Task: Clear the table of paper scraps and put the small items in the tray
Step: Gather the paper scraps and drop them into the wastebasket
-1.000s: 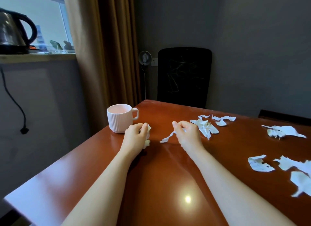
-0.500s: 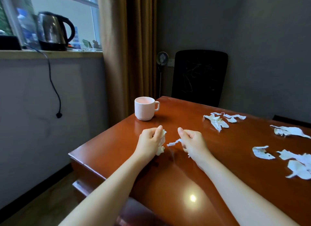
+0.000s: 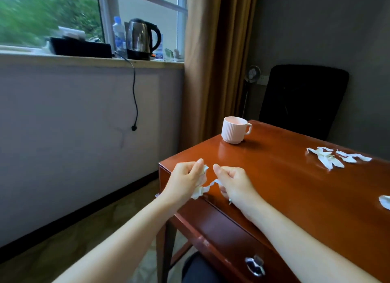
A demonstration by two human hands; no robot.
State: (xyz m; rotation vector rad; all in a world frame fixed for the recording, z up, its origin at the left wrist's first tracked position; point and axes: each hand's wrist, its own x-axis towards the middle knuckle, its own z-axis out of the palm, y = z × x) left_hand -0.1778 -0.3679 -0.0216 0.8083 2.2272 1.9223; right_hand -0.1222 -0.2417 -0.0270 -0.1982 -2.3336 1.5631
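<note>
Over the table's left corner, my left hand (image 3: 186, 178) grips a crumpled wad of white paper scraps (image 3: 199, 193). Close beside it, my right hand (image 3: 233, 183) pinches a thin white paper strip (image 3: 212, 183) that runs toward the wad. More torn white scraps (image 3: 329, 157) lie on the red-brown table (image 3: 285, 177) at the far right. Another scrap (image 3: 385, 201) shows at the right edge. No tray is in view.
A ribbed pink mug (image 3: 234, 130) stands near the table's far left corner. A black chair (image 3: 304, 100) is behind the table. A kettle (image 3: 142, 39), a bottle and a black box sit on the windowsill. A drawer handle (image 3: 254, 263) is below the table front.
The view has swung left and down, bringing the windowsill and floor into sight. Both hands have moved with their paper from near the mug to the table's left corner.
</note>
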